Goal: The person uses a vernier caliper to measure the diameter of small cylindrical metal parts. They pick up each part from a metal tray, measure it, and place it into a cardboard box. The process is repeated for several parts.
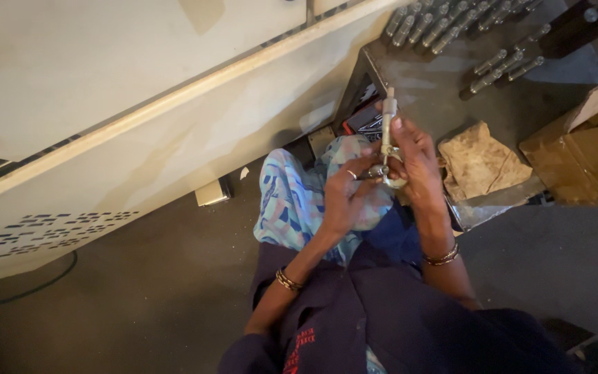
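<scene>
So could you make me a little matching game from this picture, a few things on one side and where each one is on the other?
Things:
1. metal bolt assembly
2. row of metal bolts
3. cardboard box
4. crumpled cloth

Places:
A. at the right edge, flap open
B. held upright in both hands
C. flat on the floor, between the hands and the box
D. lined up at the top of the view

Pairs: 1-B, 2-D, 3-A, 4-C
</scene>
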